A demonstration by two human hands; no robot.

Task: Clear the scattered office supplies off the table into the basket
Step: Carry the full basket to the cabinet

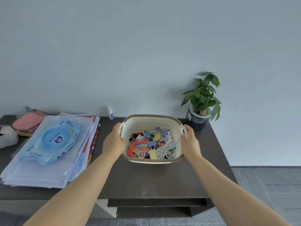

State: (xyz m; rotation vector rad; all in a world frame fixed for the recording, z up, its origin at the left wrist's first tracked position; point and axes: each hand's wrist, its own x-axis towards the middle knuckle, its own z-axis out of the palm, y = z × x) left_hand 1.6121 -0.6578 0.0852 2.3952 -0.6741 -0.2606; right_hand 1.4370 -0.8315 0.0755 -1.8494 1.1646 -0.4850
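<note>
While the basket [146,124] stands between your two hands over the middle of the dark tabletop [146,180], your left hand [114,141] holds its left handle and your right hand [191,142] holds its right handle. Each grip is clamped on one side of the basket. You cannot tell from this view whether its base touches the tabletop.

The basket is cream plastic, with rows of small holes in its walls and a brown woven-look rim. Inside lies a heap of supplies: blue and yellow binder clips [152,143], loose paper clips, a coiled white cable [165,150] toward the right, and a flat orange-red piece [138,145] toward the left.

Your forearms are bare and stretched forward, converging on the basket, palms turned inward to face each other.

To the left, well apart from the basket, a paper stack [48,168] carries a blue wipes pack [53,141]. A potted plant [202,101] stands at the back right corner, near the basket.
</note>
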